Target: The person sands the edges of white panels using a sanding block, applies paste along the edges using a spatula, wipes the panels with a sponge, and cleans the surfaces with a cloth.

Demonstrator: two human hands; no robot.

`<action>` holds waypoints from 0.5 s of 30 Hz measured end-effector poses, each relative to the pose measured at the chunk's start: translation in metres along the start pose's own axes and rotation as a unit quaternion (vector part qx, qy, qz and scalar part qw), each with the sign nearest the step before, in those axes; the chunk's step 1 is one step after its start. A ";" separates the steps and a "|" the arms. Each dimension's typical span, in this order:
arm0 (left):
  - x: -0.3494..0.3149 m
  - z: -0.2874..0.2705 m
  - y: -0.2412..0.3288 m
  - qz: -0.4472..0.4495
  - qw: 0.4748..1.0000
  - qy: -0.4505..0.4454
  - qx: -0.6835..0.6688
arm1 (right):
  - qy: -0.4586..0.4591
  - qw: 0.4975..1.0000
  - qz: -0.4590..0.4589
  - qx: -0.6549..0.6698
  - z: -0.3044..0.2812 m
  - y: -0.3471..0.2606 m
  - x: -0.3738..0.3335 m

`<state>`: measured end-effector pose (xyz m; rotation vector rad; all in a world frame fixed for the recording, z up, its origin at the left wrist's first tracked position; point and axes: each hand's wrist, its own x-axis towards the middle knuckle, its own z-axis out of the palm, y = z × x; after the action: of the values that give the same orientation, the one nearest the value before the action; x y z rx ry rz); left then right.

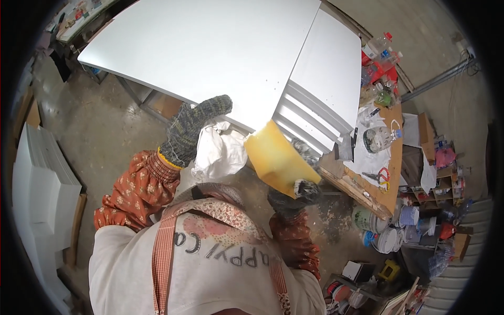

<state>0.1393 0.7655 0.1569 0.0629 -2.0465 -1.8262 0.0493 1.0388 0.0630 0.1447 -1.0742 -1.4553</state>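
My left hand (197, 126), in a dark grey knitted glove with a yellow cuff edge, is at the near edge of a large white panel (210, 47). A crumpled white cloth (220, 150) hangs from its grip, below the panel's edge. My right hand (295, 199), in a similar glove, grips a bent yellow sheet (278, 157) by its near end. One corner of that sheet reaches the panel's edge; its material I cannot tell. Grey fuzzy glove or cloth shows behind the sheet.
White slats (315, 113) join the panel at right. A wooden bench (388, 194) holds scissors (379, 177), a clear jug (378, 139) and several plastic bottles. Paint buckets (388, 239) stand beyond it. More white panels (39, 194) lean at the left.
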 end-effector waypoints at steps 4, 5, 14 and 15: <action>0.005 -0.007 -0.014 0.120 0.991 -0.035 0.052 | -0.055 0.986 0.147 -0.057 0.005 0.032 0.051; 0.005 -0.006 -0.013 0.094 0.995 -0.019 0.030 | -0.061 0.984 0.162 -0.038 0.002 0.034 0.052; 0.003 -0.006 -0.016 0.152 0.969 -0.019 0.196 | -0.079 0.906 0.253 0.330 -0.003 -0.007 0.023; 0.000 0.000 -0.023 0.146 0.989 -0.001 0.023 | -0.066 0.820 0.273 0.499 0.001 0.000 0.017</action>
<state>0.1346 0.7617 0.1342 -0.2144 -1.9789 -1.6002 0.0445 1.0255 0.0722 0.4371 -1.7400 -0.2809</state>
